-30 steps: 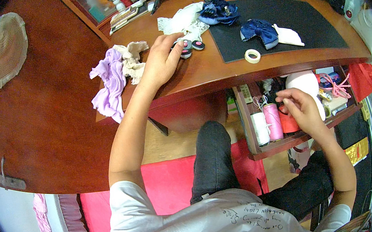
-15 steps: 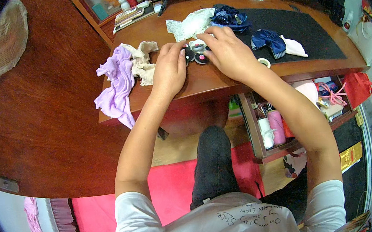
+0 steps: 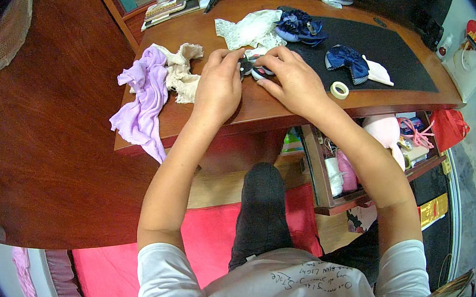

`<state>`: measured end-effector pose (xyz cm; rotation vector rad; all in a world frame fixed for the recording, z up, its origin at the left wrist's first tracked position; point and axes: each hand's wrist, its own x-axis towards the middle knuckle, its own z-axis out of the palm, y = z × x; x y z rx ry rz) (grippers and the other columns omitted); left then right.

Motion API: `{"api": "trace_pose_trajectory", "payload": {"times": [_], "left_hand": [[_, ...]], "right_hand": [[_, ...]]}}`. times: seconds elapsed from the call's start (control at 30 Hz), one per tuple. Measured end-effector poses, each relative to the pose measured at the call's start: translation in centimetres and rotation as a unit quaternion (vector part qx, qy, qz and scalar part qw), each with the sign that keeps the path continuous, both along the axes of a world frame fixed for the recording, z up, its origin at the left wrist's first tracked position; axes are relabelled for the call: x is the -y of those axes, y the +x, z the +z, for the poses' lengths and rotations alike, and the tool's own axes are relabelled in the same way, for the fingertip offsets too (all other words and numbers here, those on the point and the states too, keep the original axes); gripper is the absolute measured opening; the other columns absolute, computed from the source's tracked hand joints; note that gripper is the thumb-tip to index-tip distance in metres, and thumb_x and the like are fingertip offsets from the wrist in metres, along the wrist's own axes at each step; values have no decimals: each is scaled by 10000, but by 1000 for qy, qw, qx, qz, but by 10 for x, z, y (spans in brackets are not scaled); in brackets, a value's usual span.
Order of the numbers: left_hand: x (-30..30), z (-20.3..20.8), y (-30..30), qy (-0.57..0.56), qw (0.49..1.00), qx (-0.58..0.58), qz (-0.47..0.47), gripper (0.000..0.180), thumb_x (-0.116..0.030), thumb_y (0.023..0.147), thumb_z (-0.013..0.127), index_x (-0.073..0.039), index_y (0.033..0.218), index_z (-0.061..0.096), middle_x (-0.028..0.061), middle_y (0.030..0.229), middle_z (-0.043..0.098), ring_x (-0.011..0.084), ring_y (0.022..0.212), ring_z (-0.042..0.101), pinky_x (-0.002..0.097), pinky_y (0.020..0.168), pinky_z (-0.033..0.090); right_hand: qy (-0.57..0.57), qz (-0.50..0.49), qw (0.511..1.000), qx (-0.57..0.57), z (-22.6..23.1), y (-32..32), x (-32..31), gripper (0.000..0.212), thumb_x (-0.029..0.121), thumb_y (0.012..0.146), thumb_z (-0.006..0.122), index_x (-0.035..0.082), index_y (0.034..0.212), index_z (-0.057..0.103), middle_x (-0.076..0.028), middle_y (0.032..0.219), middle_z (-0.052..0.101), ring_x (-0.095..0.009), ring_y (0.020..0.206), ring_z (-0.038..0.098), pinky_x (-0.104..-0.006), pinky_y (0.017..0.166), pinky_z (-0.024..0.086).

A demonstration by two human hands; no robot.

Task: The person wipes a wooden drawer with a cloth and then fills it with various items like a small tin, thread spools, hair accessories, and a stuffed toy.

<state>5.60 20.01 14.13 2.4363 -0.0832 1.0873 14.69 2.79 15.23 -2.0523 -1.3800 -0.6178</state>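
Observation:
A cluster of small round black, white and pink pieces (image 3: 253, 67), possibly thread spools, sits on the brown desk between my two hands; the exact kind is too small to tell. My left hand (image 3: 218, 89) curls against its left side, fingertips and thumb touching the dark pieces. From the right, my right hand (image 3: 293, 77) closes round the cluster, thumb in front and fingers behind. White lace fabric (image 3: 245, 29) lies just beyond. Left of my left hand are a cream ruffled cloth (image 3: 183, 75) and a lilac cloth (image 3: 146, 91) draped over the desk edge.
Dark blue gathered fabric (image 3: 300, 28) and a blue bow with white cloth (image 3: 349, 64) rest on the black mat (image 3: 394, 51). A tape roll (image 3: 339, 90) lies by my right wrist. Below it, an open drawer (image 3: 346, 199) holds thread cones and pink items. A red bag (image 3: 450, 127) hangs beside it.
My right hand's thumb and fingers have closed in around the round pieces. My left hand stays against their left side. The whole view has shifted slightly.

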Motion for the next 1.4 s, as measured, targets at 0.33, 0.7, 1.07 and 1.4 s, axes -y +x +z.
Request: {"api": "trace_pose_trajectory", "payload": {"times": [0.33,0.7,1.07,1.4], "left_hand": [[-6,13,15,62,993,-50,82,295,-115,938,546,-31,1212,620,227,1094,599,414,1032,588,468,912,470],[14,12,20,161,971,-127,122,383,-359,920,639,-91,1194,648,207,1050,601,399,1011,602,474,871,486],[13,11,24,149,976,-107,119,308,-297,877,700,-91,1103,665,170,979,618,385,896,638,468,763,512],[2,17,30,54,988,66,126,173,-167,915,614,-19,1002,636,236,950,616,422,880,612,482,760,489]], "right_hand": [[34,58,997,24,-13,14,-2,292,230,806,747,98,1063,706,-109,998,643,-336,1002,596,-428,842,514],[288,161,749,-574,-1,35,13,241,145,974,544,57,1199,535,-50,1032,656,-60,718,545,-174,473,332],[283,260,657,-648,4,43,25,249,185,992,521,64,1207,488,-113,1049,683,-100,726,602,-186,435,343],[259,206,745,-580,-3,35,19,170,215,960,642,79,1025,564,-47,823,634,-89,608,577,-195,418,350]]}}
